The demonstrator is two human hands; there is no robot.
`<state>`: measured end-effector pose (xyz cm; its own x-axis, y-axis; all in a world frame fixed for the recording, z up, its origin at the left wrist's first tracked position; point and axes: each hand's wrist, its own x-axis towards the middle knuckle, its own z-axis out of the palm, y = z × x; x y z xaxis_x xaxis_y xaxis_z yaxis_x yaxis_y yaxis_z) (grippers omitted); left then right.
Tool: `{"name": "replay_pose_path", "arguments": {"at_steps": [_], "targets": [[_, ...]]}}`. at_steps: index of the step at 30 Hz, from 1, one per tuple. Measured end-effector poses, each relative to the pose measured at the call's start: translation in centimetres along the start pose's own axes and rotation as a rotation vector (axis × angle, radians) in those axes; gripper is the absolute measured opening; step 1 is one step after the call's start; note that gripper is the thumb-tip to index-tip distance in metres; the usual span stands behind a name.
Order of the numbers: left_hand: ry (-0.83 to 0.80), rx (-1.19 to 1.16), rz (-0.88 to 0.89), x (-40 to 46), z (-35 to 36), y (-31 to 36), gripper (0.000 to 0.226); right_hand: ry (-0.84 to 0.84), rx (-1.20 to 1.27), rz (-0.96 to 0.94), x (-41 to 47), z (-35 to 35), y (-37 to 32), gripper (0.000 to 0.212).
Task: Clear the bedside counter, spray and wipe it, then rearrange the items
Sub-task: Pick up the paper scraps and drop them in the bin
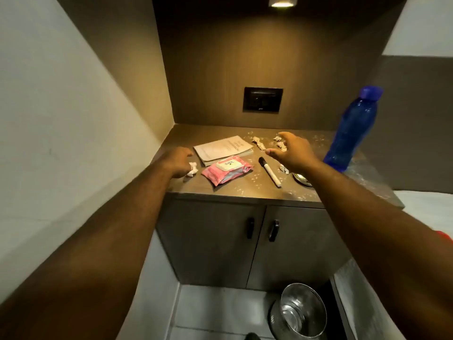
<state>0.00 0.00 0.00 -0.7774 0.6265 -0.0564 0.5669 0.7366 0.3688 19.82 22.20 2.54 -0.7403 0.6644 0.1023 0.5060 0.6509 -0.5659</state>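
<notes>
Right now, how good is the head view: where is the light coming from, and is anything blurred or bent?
Head view: one warm ceiling spotlight lights the brown laminate counter from above; the floor by the shiny metal bin is dimmer. The wide lens bows the walls and tilts the translucent blue water bottle. The booklet's print is too soft to read.

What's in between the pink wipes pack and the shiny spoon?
The marker lies between the wipes and the spoon, slanting across the counter. A paper scrap sits just past it, as the head view shows.
</notes>
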Motion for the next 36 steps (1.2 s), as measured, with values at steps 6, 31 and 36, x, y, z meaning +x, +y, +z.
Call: {"name": "replay_pose_path", "arguments": {"at_steps": [6,31,36], "targets": [[-0.061,0.06,-0.044,3.7,3.0,1.0,0.034,-0.2,-0.163,0.036,6.4,1.9,3.4,0.052],[-0.036,0.14,0.567,17.5,6.3,17.8,0.017,-0.417,-0.428,0.122,18.6,0.0,10.4,0.044],[-0.107,0.198,0.551,21.1,8.9,20.3,0.023,-0.43,-0.401,0.075,20.0,2.0,11.1,0.067]]}}
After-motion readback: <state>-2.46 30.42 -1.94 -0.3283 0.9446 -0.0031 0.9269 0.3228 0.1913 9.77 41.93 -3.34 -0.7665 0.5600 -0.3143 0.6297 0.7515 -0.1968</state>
